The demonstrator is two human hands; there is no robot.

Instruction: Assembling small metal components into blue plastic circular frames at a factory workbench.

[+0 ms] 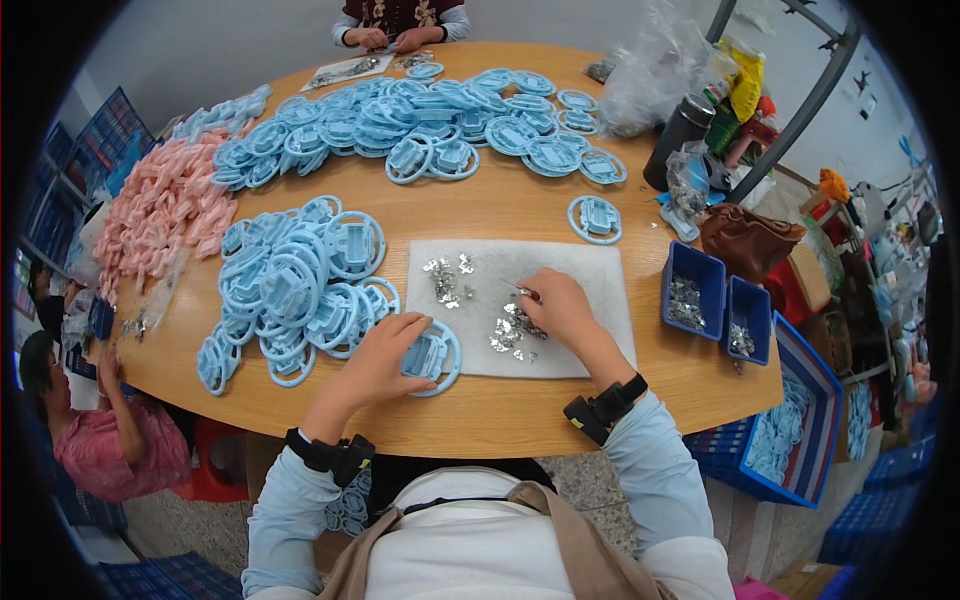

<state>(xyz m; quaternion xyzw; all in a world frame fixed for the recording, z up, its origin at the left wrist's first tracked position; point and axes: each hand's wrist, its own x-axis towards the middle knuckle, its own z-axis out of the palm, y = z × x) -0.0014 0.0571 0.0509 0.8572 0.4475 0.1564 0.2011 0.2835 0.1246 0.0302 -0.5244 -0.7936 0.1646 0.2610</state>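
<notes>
My left hand grips a light-blue plastic ring part with a rectangular frame in its middle, at the near left corner of a white mat. My right hand is closed in a pinch over the mat, around a thin dark tool whose exact kind I cannot make out. Beneath its fingers lies a pile of small silvery metal pieces. A second cluster of metal pieces sits on the mat's far left. One ring part lies alone beyond the mat.
Ring parts are heaped at left and across the far table, beside pink plastic parts. Two blue bins of metal pieces stand right; a dark flask is behind them. Other people sit at far side and left.
</notes>
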